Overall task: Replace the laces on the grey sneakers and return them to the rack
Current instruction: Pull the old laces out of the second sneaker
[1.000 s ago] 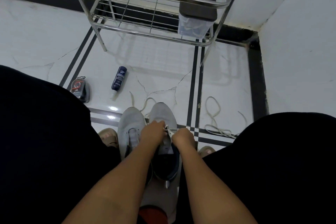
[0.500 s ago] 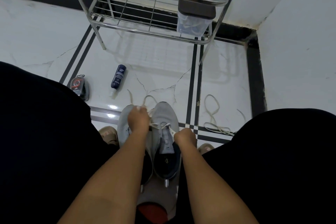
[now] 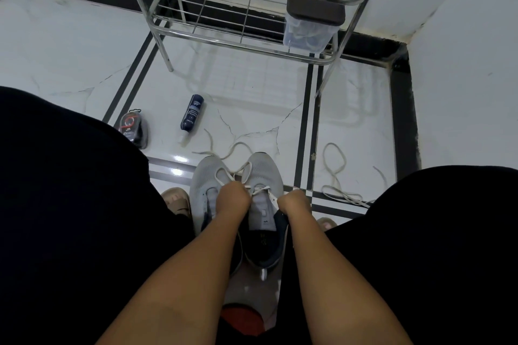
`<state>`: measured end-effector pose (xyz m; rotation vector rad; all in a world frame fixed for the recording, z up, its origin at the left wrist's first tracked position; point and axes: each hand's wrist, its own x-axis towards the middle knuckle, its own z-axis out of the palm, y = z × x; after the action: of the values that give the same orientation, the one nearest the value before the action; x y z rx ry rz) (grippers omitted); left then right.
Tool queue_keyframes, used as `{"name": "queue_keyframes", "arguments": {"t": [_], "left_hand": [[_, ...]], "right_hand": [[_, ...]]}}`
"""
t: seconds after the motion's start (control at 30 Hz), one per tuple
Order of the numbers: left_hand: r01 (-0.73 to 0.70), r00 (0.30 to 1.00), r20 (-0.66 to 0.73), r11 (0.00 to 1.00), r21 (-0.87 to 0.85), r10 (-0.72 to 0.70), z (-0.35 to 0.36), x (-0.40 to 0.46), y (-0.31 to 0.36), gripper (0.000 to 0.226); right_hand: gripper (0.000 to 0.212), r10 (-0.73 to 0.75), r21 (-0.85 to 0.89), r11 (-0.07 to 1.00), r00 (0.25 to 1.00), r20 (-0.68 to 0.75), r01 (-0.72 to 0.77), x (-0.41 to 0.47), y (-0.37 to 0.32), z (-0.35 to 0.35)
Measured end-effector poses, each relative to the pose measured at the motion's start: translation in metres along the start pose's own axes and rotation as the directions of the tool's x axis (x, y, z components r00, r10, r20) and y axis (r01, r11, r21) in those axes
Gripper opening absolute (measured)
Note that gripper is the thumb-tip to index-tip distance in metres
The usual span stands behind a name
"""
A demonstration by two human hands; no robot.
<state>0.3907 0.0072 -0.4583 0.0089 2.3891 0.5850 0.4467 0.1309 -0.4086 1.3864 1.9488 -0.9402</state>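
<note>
So the person is sitting low on the floor with the two grey sneakers (image 3: 238,199) parked side by side between their knees, toes pointing at the chrome shoe rack (image 3: 252,8), which makes sense since the eyelets face up at them that way. Left hand (image 3: 232,195) is closed on one run of the white lace (image 3: 262,190) over the right-hand sneaker, right hand (image 3: 294,202) is pinched shut on the other end, pulling it out sideways, I'd guess to snug the crossing down. Looks like only the lowest eyelets are done. Another loose lace (image 3: 336,176) is lying in loops just right of the sneakers, old or spare, can't tell. Left of the sneakers there's a blue bottle (image 3: 192,116) and a small black pack (image 3: 133,129). Nothing's back on the rack yet except a lidded plastic box (image 3: 311,17).
</note>
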Motion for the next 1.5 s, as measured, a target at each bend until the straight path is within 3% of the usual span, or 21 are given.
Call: {"name": "queue_keyframes", "arguments": {"t": [0.07,0.17,0.27,0.37,0.43,0.47,0.53,0.6,0.63,0.67,0.73,0.8,1.1,1.17,1.2,1.23,1.27,1.33,1.4,1.43,1.5], "left_hand": [[-0.015,1.0,-0.017,1.0,-0.009,0.015,0.0,0.001,0.0,0.026],[-0.031,0.999,0.014,0.998,-0.056,0.032,-0.001,0.002,-0.001,0.025],[-0.02,1.0,0.022,0.996,-0.082,0.021,0.0,0.006,-0.004,0.024],[0.048,0.999,0.022,0.99,-0.132,-0.045,-0.002,0.006,-0.006,0.024],[0.123,0.992,0.018,0.978,-0.169,-0.121,-0.002,0.006,-0.008,0.023],[0.144,0.99,0.021,0.972,-0.184,-0.142,-0.002,0.005,-0.009,0.023],[0.139,0.99,0.025,0.97,-0.2,-0.136,0.0,0.004,-0.008,0.022],[0.107,0.994,0.035,0.977,-0.187,-0.103,0.001,0.001,-0.004,0.022],[0.095,0.995,0.034,0.98,-0.176,-0.091,0.001,0.0,-0.003,0.022],[0.088,0.996,0.032,0.982,-0.166,-0.084,0.001,0.0,-0.003,0.023],[0.079,0.996,0.04,0.984,-0.16,-0.074,0.002,0.001,-0.003,0.023],[0.07,0.997,0.056,0.983,-0.172,-0.061,0.002,0.0,-0.002,0.022],[0.029,0.997,0.074,0.986,-0.167,-0.017,-0.003,-0.004,-0.001,0.026],[0.034,0.997,0.07,0.988,-0.15,-0.024,-0.004,-0.005,-0.002,0.025],[0.045,0.997,0.065,0.989,-0.144,-0.036,-0.004,-0.005,-0.002,0.025],[0.06,0.997,0.061,0.988,-0.14,-0.052,-0.006,-0.004,-0.002,0.025],[0.076,0.996,0.059,0.988,-0.137,-0.068,-0.006,-0.005,-0.003,0.025],[0.086,0.995,0.066,0.988,-0.131,-0.078,-0.007,-0.005,-0.003,0.026],[0.09,0.994,0.07,0.988,-0.124,-0.082,-0.008,-0.006,-0.002,0.028],[0.094,0.994,0.07,0.988,-0.123,-0.086,-0.008,-0.007,-0.002,0.028],[0.092,0.994,0.066,0.988,-0.121,-0.084,-0.007,-0.006,-0.001,0.027]], "right_hand": [[0.027,-0.165,-0.054,0.985,0.986,-0.006,0.164,0.0,-0.006,0.008],[0.041,-0.404,-0.154,0.902,0.914,0.037,0.404,0.005,-0.011,0.023],[0.044,-0.522,-0.37,0.778,0.85,0.069,0.507,0.007,-0.008,0.034],[0.011,-0.56,-0.426,0.724,0.823,0.096,0.542,0.009,-0.009,0.037],[0.022,-0.462,-0.153,0.875,0.887,0.017,0.458,0.01,-0.014,0.022],[0.028,-0.325,0.135,0.934,0.943,-0.074,0.332,0.01,-0.015,0.011],[0.029,0.022,0.602,0.796,0.99,-0.136,0.065,0.02,-0.012,-0.007],[0.021,0.077,0.49,0.871,0.977,-0.198,0.031,0.031,-0.014,-0.011],[0.018,-0.048,0.245,0.962,0.961,-0.271,0.118,0.036,-0.016,-0.007],[0.018,-0.227,-0.002,0.971,0.927,-0.299,0.237,0.034,-0.019,-0.001],[0.023,-0.498,-0.318,0.838,0.859,-0.118,0.443,0.024,-0.024,0.016],[0.034,-0.579,-0.445,0.725,0.815,0.022,0.526,0.017,-0.018,0.031],[0.033,-0.735,-0.646,0.506,0.677,0.022,0.571,0.021,-0.011,0.042],[0.028,-0.712,-0.582,0.584,0.702,-0.031,0.566,0.021,-0.006,0.045],[0.025,-0.634,-0.428,0.735,0.756,-0.159,0.526,0.021,-0.008,0.041],[0.024,-0.453,-0.148,0.891,0.836,-0.309,0.428,0.022,-0.014,0.03],[0.025,-0.216,0.171,0.94,0.903,-0.373,0.295,0.026,-0.02,0.016],[0.027,0.088,0.564,0.813,0.926,-0.367,0.146,0.036,-0.026,-0.015],[0.028,0.118,0.589,0.792,0.906,-0.406,0.16,0.035,-0.03,-0.028],[0.032,0.062,0.502,0.838,0.877,-0.477,0.214,0.029,-0.032,-0.025],[0.034,-0.261,0.079,0.927,0.781,-0.568,0.367,0.018,-0.032,-0.007]]}}
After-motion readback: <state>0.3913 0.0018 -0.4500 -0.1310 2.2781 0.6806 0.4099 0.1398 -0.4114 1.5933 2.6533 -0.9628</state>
